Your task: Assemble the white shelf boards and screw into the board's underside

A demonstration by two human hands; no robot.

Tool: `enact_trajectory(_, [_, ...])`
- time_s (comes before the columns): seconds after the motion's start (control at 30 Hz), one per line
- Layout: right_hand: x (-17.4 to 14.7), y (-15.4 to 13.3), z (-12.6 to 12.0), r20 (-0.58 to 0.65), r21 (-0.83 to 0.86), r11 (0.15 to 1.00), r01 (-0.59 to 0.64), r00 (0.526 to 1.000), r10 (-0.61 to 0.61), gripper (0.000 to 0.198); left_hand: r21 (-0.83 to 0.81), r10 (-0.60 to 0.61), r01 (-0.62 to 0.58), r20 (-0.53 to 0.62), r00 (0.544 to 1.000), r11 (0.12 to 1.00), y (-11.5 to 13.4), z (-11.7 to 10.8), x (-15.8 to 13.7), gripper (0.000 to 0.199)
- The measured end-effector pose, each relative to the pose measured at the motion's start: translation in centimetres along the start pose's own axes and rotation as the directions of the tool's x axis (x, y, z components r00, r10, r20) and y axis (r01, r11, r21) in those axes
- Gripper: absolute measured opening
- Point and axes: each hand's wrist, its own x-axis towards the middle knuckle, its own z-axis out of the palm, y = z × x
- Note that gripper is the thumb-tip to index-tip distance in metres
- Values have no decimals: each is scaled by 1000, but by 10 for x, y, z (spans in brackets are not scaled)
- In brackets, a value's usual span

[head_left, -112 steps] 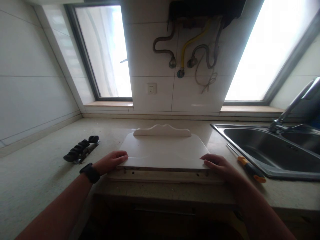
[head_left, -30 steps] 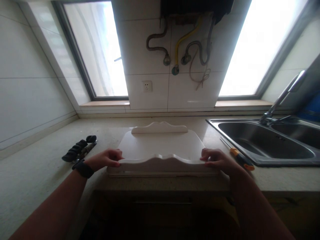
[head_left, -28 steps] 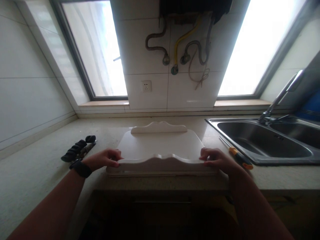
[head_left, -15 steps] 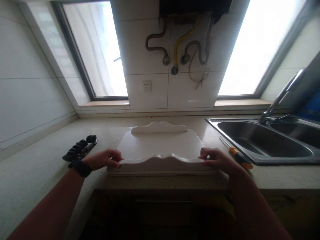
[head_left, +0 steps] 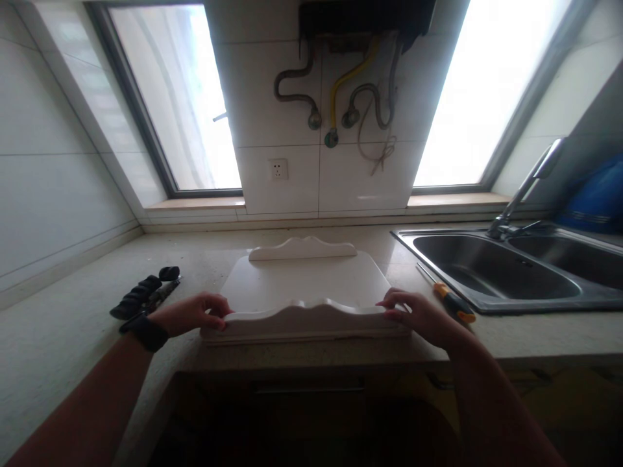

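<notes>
— What differs from the earliest view?
— A wavy strip [head_left: 306, 318] now rises along the near edge of the white board [head_left: 302, 280], on the surface [head_left: 73, 344]; left hand [head_left: 195, 311] and right hand [head_left: 421, 318], well apart, pinch its ends.

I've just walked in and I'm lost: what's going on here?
A person's bare left hand and right hand grip opposite ends of a white wavy-topped strip, which stands along the near edge of a flat white board. A matching white strip stands along the board's far edge. The board is on a pale speckled counter; an orange-and-black-handled screwdriver lies beside the stainless steel sink.
</notes>
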Motion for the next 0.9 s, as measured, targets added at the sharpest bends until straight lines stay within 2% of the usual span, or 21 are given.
enact_trajectory(0.13, [-6,0,8,-58,29,999,-13,998,15,39,-31,-42,43,52,998,999,6,0,-4,50])
enact_trajectory(0.33, [-12,-1,22,-151,11,1000,-23,988,25,35,12,-11,10,110,994,1000,22,-4,-17,56])
enact_trajectory(0.4, [-13,-3,25,-183,10,1000,-23,983,24,34,76,22,-30,100,995,997,35,-3,-19,63])
enact_trajectory(0.47, [-15,-3,27,-205,21,1000,-13,979,17,35,156,99,-104,40,994,982,53,3,-18,72])
enact_trajectory(0.57, [-21,-2,32,-242,37,999,13,970,-4,36,278,243,-213,-81,966,937,87,23,-15,85])
enact_trajectory(0.67, [-31,1,37,-268,39,999,26,963,-15,36,391,313,-236,-145,939,890,111,52,-11,102])
enact_trajectory(0.8, [-53,2,46,-321,-11,999,51,946,-52,36,535,358,-196,-218,908,821,114,90,-10,127])
enact_trajectory(0.9, [-74,-6,51,-326,-47,999,27,945,-41,35,617,403,-130,-326,855,776,105,113,-13,130])
